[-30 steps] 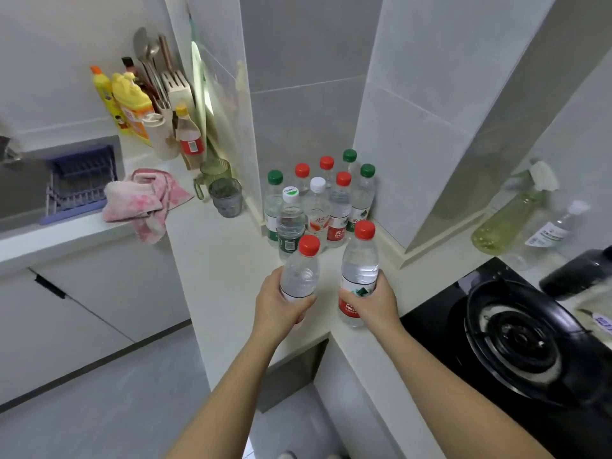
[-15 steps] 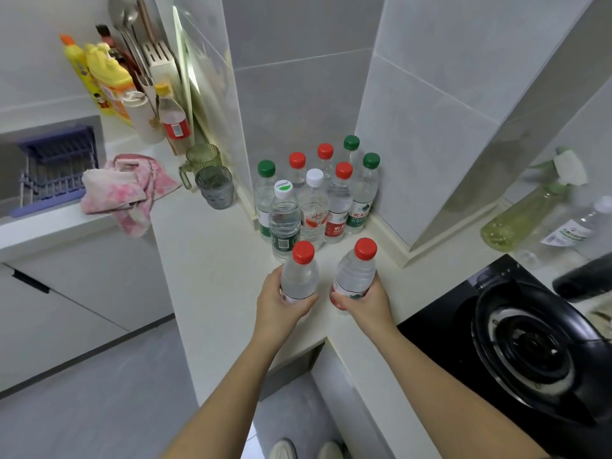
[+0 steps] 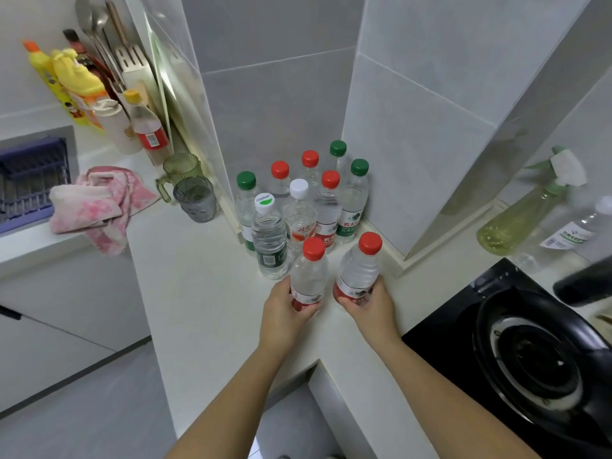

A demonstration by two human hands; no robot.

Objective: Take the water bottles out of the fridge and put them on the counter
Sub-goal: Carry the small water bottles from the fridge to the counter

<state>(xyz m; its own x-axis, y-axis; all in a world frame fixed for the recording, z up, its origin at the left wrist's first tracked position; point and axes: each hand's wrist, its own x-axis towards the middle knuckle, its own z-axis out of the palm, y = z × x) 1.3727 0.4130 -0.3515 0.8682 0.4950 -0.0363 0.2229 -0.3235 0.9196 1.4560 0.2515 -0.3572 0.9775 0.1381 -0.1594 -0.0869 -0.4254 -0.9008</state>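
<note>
My left hand (image 3: 284, 313) grips the lower part of a clear red-capped water bottle (image 3: 308, 276). Beside it, my right hand (image 3: 367, 304) grips a second red-capped water bottle (image 3: 359, 270), tilted slightly to the right. Both bottles are at the white counter (image 3: 198, 293), just in front of a cluster of several water bottles (image 3: 298, 207) with red, green and white caps standing in the tiled corner. Whether the held bottles' bases touch the counter is hidden by my fingers.
A grey cup (image 3: 195, 200) and green jug (image 3: 180, 170) stand left of the cluster, with a pink cloth (image 3: 96, 203) by the sink rack (image 3: 29, 180). Cleaning bottles and utensils crowd the back left. A black gas stove (image 3: 516, 352) and spray bottle (image 3: 526, 217) lie right.
Both hands have carried their bottles forward toward the cluster in the corner, and the right bottle is now closer to the wall edge.
</note>
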